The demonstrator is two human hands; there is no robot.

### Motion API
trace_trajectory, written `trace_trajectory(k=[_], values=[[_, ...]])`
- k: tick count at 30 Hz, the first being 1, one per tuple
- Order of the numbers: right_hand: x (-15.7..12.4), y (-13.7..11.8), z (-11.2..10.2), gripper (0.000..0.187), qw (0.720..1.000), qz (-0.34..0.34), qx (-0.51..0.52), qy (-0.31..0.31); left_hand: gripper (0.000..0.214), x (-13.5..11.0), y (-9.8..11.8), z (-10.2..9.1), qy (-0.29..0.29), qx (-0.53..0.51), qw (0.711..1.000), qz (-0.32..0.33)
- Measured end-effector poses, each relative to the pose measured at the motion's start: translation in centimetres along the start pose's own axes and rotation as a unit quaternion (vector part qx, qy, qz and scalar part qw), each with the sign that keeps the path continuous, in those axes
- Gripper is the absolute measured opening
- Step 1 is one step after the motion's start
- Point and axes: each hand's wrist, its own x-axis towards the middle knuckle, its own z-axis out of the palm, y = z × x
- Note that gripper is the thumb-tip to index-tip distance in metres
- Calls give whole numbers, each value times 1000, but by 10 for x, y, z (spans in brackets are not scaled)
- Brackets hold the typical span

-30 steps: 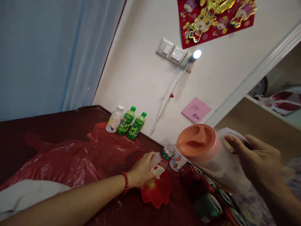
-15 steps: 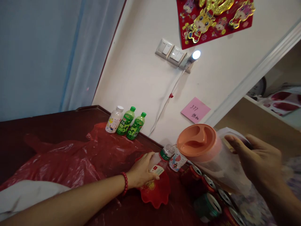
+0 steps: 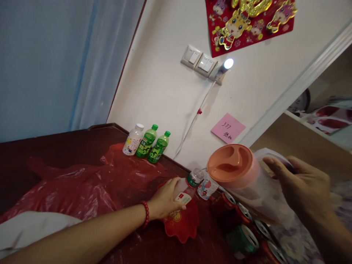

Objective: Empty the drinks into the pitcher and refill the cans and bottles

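My left hand is wrapped round a clear plastic bottle with a green band at its neck and no cap. The bottle stands over a red scalloped dish. My right hand grips the handle of a translucent pitcher with an orange lid. The pitcher is tilted, its lid side close to the bottle's mouth, and a thin stream seems to run between them. Just behind the bottle stands a white printed cup or bottle, partly hidden by the pitcher.
Several opened drink cans stand below the pitcher. Two green bottles and a white bottle line the wall. A crumpled red plastic bag covers the table's left. A white cord hangs from the socket.
Almost nothing differs. Both hands, the bottle and the tilted pitcher keep their places; the view has shifted very slightly.
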Motion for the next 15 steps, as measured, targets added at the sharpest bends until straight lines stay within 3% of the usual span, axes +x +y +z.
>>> trace_trajectory(k=[15], values=[[1,2,-3,64,1000,-11,-20,8,81,0,-1,0,2,-2,1000,-2]])
